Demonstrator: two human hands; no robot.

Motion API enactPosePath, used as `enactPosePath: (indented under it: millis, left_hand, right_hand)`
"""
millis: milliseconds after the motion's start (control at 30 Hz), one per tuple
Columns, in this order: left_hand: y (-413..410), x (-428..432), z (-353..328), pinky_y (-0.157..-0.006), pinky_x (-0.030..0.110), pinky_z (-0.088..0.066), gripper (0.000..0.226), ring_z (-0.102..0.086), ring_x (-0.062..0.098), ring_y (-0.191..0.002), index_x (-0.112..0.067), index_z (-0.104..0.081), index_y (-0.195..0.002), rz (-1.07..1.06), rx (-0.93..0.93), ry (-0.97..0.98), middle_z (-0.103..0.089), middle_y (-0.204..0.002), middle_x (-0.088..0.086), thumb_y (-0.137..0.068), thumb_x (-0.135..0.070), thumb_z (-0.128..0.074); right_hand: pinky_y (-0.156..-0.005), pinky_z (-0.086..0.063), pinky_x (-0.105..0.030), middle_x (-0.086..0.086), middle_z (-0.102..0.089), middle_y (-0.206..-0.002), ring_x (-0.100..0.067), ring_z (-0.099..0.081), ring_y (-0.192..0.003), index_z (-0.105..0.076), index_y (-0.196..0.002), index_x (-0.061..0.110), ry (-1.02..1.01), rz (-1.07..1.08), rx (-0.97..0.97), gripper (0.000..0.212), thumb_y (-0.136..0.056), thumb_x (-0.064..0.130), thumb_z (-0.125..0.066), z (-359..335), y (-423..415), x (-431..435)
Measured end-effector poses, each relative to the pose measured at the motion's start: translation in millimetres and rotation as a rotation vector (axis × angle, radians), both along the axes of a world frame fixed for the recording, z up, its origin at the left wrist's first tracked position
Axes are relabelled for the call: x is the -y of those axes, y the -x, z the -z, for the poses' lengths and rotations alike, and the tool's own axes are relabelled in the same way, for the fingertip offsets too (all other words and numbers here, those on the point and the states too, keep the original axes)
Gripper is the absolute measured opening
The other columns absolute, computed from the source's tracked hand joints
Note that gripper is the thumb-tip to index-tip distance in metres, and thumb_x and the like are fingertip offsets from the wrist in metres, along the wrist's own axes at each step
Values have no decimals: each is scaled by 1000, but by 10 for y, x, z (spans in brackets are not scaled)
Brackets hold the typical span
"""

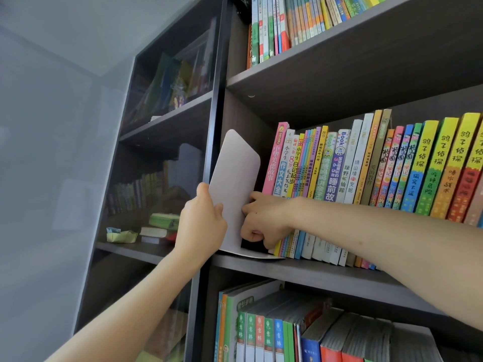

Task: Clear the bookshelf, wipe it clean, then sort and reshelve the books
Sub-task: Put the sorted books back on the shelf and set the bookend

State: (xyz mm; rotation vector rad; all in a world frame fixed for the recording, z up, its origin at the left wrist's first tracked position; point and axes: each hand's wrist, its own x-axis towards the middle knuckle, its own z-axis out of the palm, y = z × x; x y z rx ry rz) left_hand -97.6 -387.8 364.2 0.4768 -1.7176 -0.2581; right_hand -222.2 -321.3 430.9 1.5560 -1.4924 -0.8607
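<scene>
A pale pink L-shaped bookend (232, 178) stands at the left end of the middle shelf (313, 275) of a dark bookcase. My left hand (201, 220) grips its upright plate from the left edge. My right hand (264, 218) reaches in between the plate and the row of colourful books (366, 168), fingers curled against the leftmost books near their lower ends. What those fingers hold is hidden. The books stand upright and fill the shelf to the right.
The shelf above (339, 56) carries thin books, and the shelf below (300, 333) carries thicker ones. At the left, a glass door (156, 178) covers a compartment with folded paper boats (121, 235) and small books.
</scene>
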Motion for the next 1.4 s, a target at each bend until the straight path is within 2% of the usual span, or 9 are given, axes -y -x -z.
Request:
enactPosePath:
  millis: [200,300,367,467,600,733,833,1100,1400]
  left_hand:
    - [15,-34,-148,-62,23,-46,28,-54,15,-75,-7,-38,-121,-25,125,28,-50,-93,2,-97,-13,-51]
    - [8,-17,-116,-56,21,-44,27,-54,14,-69,-6,-38,-120,-26,127,8,-52,-89,3,-97,-12,-51]
    - [4,0,-76,-52,20,-45,27,-52,11,-64,-6,-38,-120,-21,110,-4,-52,-86,2,-97,-12,-50]
    - [8,21,-38,-55,21,-46,27,-51,9,-63,-8,-37,-120,-16,86,-5,-50,-80,-2,-97,-13,-50]
    - [13,42,-36,-46,18,-36,19,-48,6,-58,-14,-32,-104,-20,59,3,-45,-70,-7,-97,-13,-50]
    - [22,27,-47,-49,21,-43,20,-48,8,-59,-14,-32,-100,10,37,-1,-44,-71,-6,-97,-11,-51]
    - [21,20,-17,-48,20,-41,19,-47,7,-59,-14,-32,-101,23,28,-8,-44,-70,-6,-97,-12,-51]
    - [34,43,-21,-49,19,-41,21,-47,6,-60,-15,-30,-102,34,26,-4,-43,-72,-9,-97,-12,-51]
    - [42,62,-23,-49,19,-38,20,-47,6,-61,-15,-31,-100,38,13,10,-43,-73,-7,-97,-11,-51]
  right_hand:
    - [-69,-19,-26,-1,-55,-104,-17,-40,-94,-53,-87,27,-41,75,-46,7,-88,21,-56,59,-74,-26]
    - [-99,-27,-38,1,-56,-107,-18,-42,-105,-56,-98,26,-90,122,-100,11,-90,19,-52,126,-85,-45]
    - [-112,-15,-53,3,-57,-113,-21,-41,-117,-58,-109,26,-97,123,-135,21,-90,20,-51,142,-76,-91]
    - [-116,-1,-55,6,-50,-136,-19,-33,-133,-50,-131,32,-60,-27,-56,46,-88,16,-54,111,-6,-274]
    - [-118,-2,-51,8,-41,-148,-14,-26,-140,-46,-139,35,58,-225,135,61,-82,23,-65,-2,91,-618]
    - [-99,-32,-44,1,-52,-134,-21,-44,-120,-64,-120,29,130,-255,28,41,-80,37,-67,134,100,-710]
    - [-88,-30,-39,1,-52,-124,-20,-43,-111,-60,-123,30,118,-148,-72,38,-85,32,-60,221,85,-655]
    - [-99,-23,-42,-2,-36,-138,-22,-29,-123,-40,-142,37,-50,117,-151,59,-86,30,-59,157,37,-607]
    - [-98,-31,-35,-1,-48,-128,-22,-44,-117,-52,-131,19,-240,-25,-384,48,-87,37,-59,108,165,-449]
